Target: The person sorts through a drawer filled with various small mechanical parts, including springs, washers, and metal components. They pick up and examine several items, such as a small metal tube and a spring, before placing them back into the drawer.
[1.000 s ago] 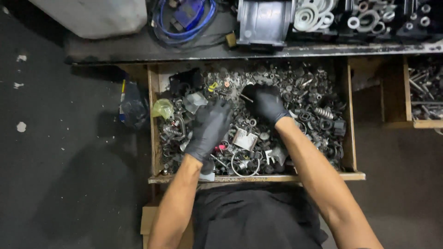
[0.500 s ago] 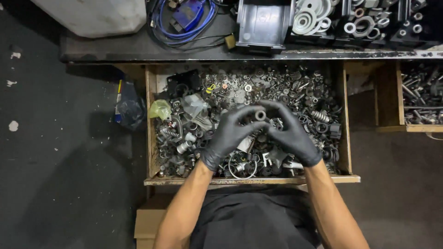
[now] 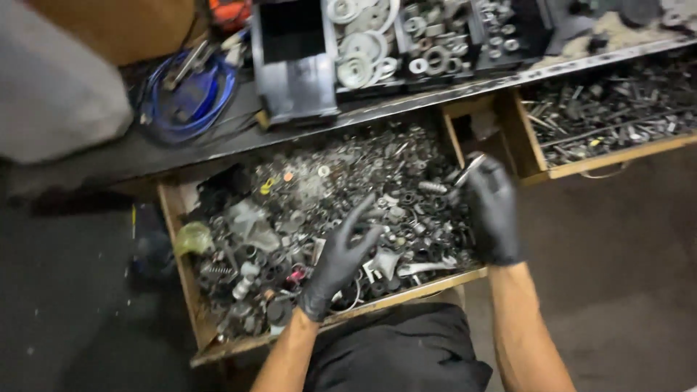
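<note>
Both my hands wear black gloves. My left hand (image 3: 340, 260) hovers over the near middle of an open wooden drawer (image 3: 190, 287), fingers spread, holding nothing. The drawer is full of small metal parts (image 3: 363, 185): nuts, washers, springs, bolts. My right hand (image 3: 492, 210) is raised at the drawer's right edge and pinches a small shiny metal piece (image 3: 470, 168) between its fingertips. What kind of piece it is cannot be made out.
A second open drawer (image 3: 559, 168) of dark metal parts is at the right. On the bench above stand black bins of washers and rings (image 3: 370, 51), a coil of blue cable (image 3: 190, 98) and a grey sack (image 3: 54, 94). Dark floor lies left and right.
My hands were together over the drawer's middle half a second ago. They have parted: the right has lifted to the drawer's right edge with a metal piece, and the left has opened.
</note>
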